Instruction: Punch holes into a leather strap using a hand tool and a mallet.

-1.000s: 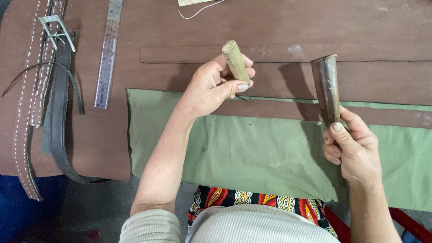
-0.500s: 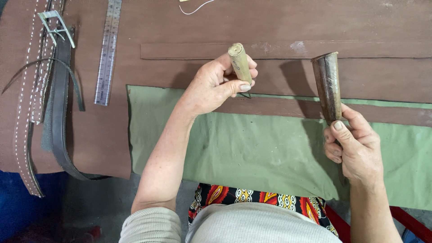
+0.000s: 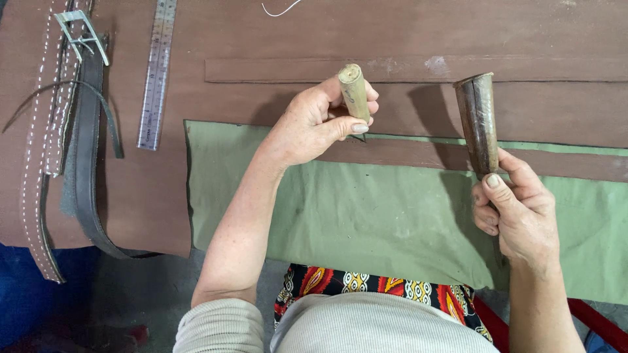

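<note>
The left hand (image 3: 314, 121) is wrapped tight around a short, round, pale wooden handle (image 3: 354, 91). The handle stands almost straight up, and its tip points down at a long brown leather strip (image 3: 418, 155), so the tip seems to press one spot there. I cannot see the tip itself.

The right hand (image 3: 517, 212) is closed around the thin end of a dark brown cone-shaped horn (image 3: 477, 121). The wide end sticks up, like a little hammer held ready. The two hands are apart.

The strip lies on a flat green cloth (image 3: 366, 216) over a big brown leather sheet (image 3: 261, 39). A shiny metal ruler (image 3: 157, 75) and stitched leather belts (image 3: 59, 131) lie off to the left, out of the way.
</note>
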